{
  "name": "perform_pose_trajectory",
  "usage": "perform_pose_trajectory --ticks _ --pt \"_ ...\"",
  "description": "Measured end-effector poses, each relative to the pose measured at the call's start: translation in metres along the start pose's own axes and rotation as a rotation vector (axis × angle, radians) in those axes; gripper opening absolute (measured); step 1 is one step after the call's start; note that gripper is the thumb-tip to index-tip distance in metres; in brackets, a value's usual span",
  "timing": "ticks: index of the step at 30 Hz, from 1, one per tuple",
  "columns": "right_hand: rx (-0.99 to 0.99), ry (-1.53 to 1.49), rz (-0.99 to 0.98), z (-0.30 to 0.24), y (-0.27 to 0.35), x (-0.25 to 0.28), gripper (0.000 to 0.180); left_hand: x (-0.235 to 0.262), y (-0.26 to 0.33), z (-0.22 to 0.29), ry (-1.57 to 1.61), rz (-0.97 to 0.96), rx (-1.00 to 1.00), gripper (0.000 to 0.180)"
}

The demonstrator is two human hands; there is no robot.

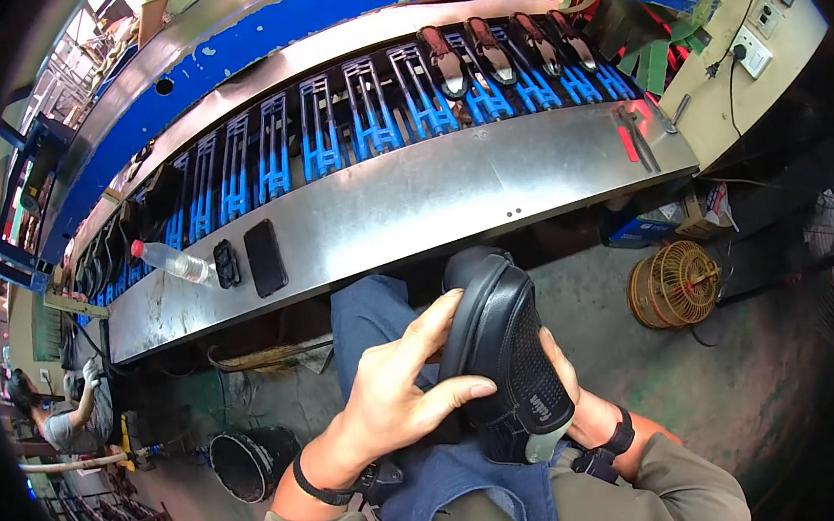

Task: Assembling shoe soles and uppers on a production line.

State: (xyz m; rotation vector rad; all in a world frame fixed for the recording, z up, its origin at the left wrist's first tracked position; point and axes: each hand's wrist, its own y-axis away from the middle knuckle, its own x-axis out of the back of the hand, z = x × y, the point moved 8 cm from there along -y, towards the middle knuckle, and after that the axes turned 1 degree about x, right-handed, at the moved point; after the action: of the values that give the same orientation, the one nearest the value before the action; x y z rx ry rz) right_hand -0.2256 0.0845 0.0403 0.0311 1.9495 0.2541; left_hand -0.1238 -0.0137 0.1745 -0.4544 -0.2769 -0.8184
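Observation:
A black shoe (522, 370) with a perforated upper and a grey patch at the heel is held over my lap, toe pointing away from me. Along its left side my left hand (402, 384) grips it, the thumb lying on the shoe and a finger stretched along the sole edge. My right hand (561, 372) is wrapped round the right side, with most of its fingers hidden behind the shoe. Another dark rounded shape (476, 261) shows just beyond the toe; I cannot tell whether it belongs to the same shoe.
Ahead runs a metal ledge (402, 188) bearing a bottle (177, 263), a phone (265, 258), a small black item (227, 264) and pincers (636, 138). Behind it, blue racks (367, 117) carry several brown shoes (442, 61). A bucket (247, 465), a round cage (674, 284) and another person (72, 415) are around.

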Motion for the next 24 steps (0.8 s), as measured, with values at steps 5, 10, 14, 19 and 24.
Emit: perform_pose_trajectory --ticks 5,10,14,19,24 --pt "0.011 -0.006 -0.035 -0.001 -0.002 0.002 0.068 0.01 -0.007 -0.003 -0.025 -0.117 0.116 0.065" --pt "-0.044 -0.129 -0.034 0.008 -0.001 0.006 0.064 0.007 0.0 -0.012 0.169 -0.107 0.141 0.057" --pt "-0.012 -0.132 0.077 0.008 -0.004 0.016 0.063 -0.001 -0.004 0.013 -0.106 -0.034 0.05 0.058" --pt "0.03 -0.099 0.06 0.006 -0.003 0.022 0.059 -0.007 -0.003 0.02 -0.243 0.04 -0.035 0.066" --pt "0.035 -0.093 -0.001 0.006 -0.005 0.025 0.06 -0.013 -0.003 0.023 -0.285 -0.015 0.006 0.073"
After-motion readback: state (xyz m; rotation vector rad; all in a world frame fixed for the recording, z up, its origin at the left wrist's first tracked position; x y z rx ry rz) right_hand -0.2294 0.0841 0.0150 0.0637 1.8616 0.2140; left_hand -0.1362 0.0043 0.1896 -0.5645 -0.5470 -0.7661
